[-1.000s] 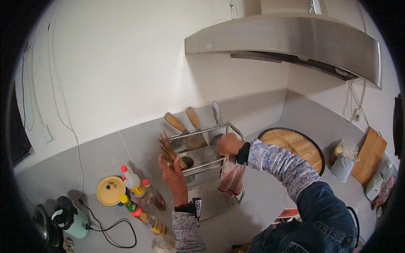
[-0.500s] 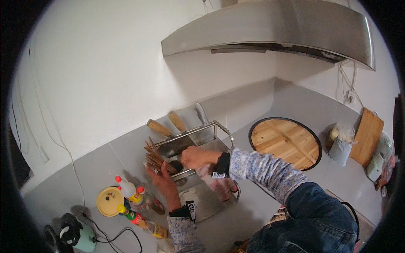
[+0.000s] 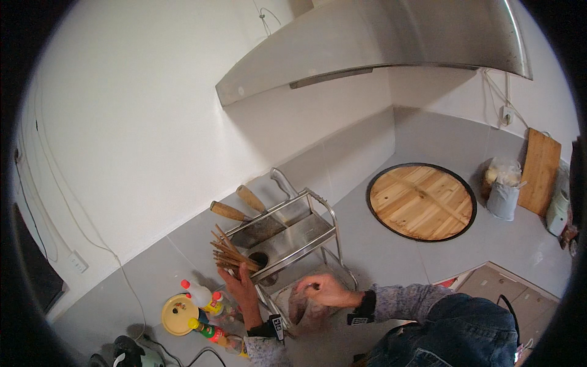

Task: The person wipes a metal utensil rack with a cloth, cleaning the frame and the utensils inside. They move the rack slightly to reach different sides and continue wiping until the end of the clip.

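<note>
My left hand [image 3: 240,287] is closed at the left end of a steel rack [image 3: 306,241], against a bundle of chopsticks [image 3: 225,248]; whether it grips them or the rack is hidden. My right hand [image 3: 324,291] grips a pinkish, blurred cloth [image 3: 304,309] over the rack's lower tray. Two wooden-handled tools [image 3: 227,210] and a silver-handled knife [image 3: 282,183] stand in the rack's upper back slots.
Several bottles [image 3: 208,330] and a yellow lid [image 3: 177,315] lie left, near a mint kettle [image 3: 137,355]. A round wooden board [image 3: 420,202], a bagged container [image 3: 503,199] and an upright board [image 3: 538,171] are right. A steel hood [image 3: 367,43] hangs above.
My right hand and the cloth have moved down and left from the rack's upper rail to its lower tray. My left hand stays by the chopsticks. The view has shifted.
</note>
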Motion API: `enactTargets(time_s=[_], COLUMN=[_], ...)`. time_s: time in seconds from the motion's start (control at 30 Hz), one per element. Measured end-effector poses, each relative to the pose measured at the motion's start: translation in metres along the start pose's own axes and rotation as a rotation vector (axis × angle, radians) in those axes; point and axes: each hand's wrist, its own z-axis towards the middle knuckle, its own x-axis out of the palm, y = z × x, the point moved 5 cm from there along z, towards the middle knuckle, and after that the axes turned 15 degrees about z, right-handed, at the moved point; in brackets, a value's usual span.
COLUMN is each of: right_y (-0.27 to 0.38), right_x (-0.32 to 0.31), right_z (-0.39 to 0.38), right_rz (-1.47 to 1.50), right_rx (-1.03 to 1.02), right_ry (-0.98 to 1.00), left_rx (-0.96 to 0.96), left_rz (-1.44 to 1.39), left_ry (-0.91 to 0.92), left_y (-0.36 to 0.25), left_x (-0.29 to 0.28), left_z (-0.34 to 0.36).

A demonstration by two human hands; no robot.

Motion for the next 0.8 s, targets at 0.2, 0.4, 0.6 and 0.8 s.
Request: enactTargets(time_s=[0.2,0.4,0.6,0.8], right_y=[0.009,0.016,0.007,-0.038], right_x=[-0.089,-0.211,-0.222,-0.184], right_z=[-0.038,-0.020,0.067,0.133], right_rz=[0.317,0.873,0.570,0.053], right_rx=[0.126,-0.034,-0.054,-0.064], right_ry=[-0.229,-0.698,-0.391,-0.022], left_rx=[0.055,0.468,0.929,0.908], left_rz=[0.116,0.462,0.614,0.703], left_ry=[-0.253,-0.246,0.007,-0.004], left_y=[-0.009,-0.061,-0.105,-0.100], left_x=[-0.024,-0.010,0.082,0.106], left_z=[-0.020,-0.075,-0.049,-0.041])
